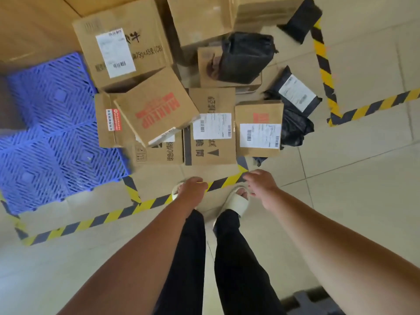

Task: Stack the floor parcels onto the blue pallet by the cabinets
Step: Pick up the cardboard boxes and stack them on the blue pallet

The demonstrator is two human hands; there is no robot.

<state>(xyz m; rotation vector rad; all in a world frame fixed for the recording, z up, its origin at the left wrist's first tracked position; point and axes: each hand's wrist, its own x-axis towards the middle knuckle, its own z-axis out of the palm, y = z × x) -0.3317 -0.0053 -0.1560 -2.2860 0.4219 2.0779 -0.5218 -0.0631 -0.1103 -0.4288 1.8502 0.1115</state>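
Head view, only one:

- Blue pallet (56, 133) is on the floor at left. No parcel sits on the part that shows. Its far-left edge is blurred, so I can't tell what is there.
- The parcels are heaped inside the striped floor tape (322, 64), just right of the pallet.
  - A big labelled box (120, 53) is far left.
  - A red-printed box (156, 105) lies tilted across a small box with a red sticker (106, 121).
  - Two labelled boxes are nearest the feet, one in the middle (211, 128) and one to its right (259, 128).
  - More cartons sit behind them.
- Black bags are mixed in. One lies on a carton (245, 57), one with a white label is at right (293, 101), and one is far right (300, 19).
- Left hand (193, 189) hangs over the near tape with fingers loosely curled, holding nothing.
- Right hand (261, 185) is just beside it, fingers relaxed and slightly spread, also holding nothing. Neither hand touches a parcel.

Status: my read is that stacking hasn't started or has barely begun, and the whole heap is left to do. The near labelled boxes look like the easiest first picks. The tilted box probably needs to come off before the small one under it.
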